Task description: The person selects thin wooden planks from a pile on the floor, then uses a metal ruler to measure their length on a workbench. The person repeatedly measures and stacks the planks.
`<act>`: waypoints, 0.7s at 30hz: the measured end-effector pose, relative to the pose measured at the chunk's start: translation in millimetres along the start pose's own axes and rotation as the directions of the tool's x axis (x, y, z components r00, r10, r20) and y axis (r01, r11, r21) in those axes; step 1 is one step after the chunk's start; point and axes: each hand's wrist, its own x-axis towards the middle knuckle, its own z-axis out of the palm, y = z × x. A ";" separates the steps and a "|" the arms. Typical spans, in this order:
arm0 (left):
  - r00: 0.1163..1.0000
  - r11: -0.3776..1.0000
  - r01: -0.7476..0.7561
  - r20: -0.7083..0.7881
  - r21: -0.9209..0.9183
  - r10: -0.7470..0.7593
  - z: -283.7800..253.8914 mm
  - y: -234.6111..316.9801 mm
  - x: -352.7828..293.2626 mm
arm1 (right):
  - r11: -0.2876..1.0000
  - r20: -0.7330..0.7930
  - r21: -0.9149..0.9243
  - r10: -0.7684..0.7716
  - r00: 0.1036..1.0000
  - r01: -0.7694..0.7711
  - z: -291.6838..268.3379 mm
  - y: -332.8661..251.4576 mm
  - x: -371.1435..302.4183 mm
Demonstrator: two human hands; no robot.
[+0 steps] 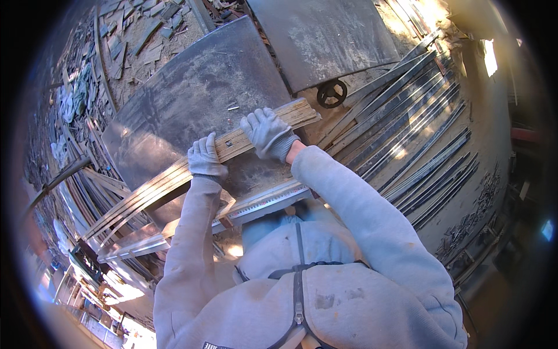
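Observation:
Both hands wear pale grey work gloves. My left hand (pixel 207 157) is closed over a bundle of long wooden strips (pixel 161 182). Farther right along the same bundle, my right hand (pixel 267 134) is wrapped over it near its right end. The strips lie side by side, slanting from lower left to upper right across a dusty dark metal table (pixel 192 81). Their left ends reach out past the table's edge. Gloves hide part of the wood, and my thumbs are mostly out of sight.
Close to my body runs a metal rail (pixel 261 205) with a measuring scale. A second metal plate (pixel 331 41) and a black handwheel (pixel 332 93) are beyond. Long boards (pixel 401 122) are stacked at right. Wood offcuts (pixel 148 38) litter the far left ground.

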 end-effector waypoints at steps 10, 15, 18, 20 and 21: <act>0.997 0.993 0.078 -0.022 0.093 -0.077 -14.7 13.6 3.7 | 0.996 0.004 -0.086 0.034 0.999 -0.033 -21.7 -10.1 -4.5; 0.988 0.980 0.147 0.029 0.137 -0.152 -15.2 20.0 8.3 | 0.988 -0.073 -0.144 0.048 0.996 -0.058 -18.7 -12.3 -10.4; 0.984 0.973 0.156 0.059 0.170 -0.168 -13.8 21.4 8.9 | 0.981 -0.109 -0.183 0.048 0.993 -0.067 -16.4 -14.5 -12.8; 0.987 0.971 0.152 0.021 0.182 -0.159 -13.5 22.4 7.5 | 0.979 -0.164 -0.195 0.028 0.986 -0.060 -16.1 -16.4 -14.9; 0.987 0.970 0.157 0.002 0.187 -0.160 -12.9 23.5 6.3 | 0.982 -0.158 -0.183 0.027 0.987 -0.056 -15.9 -16.9 -16.3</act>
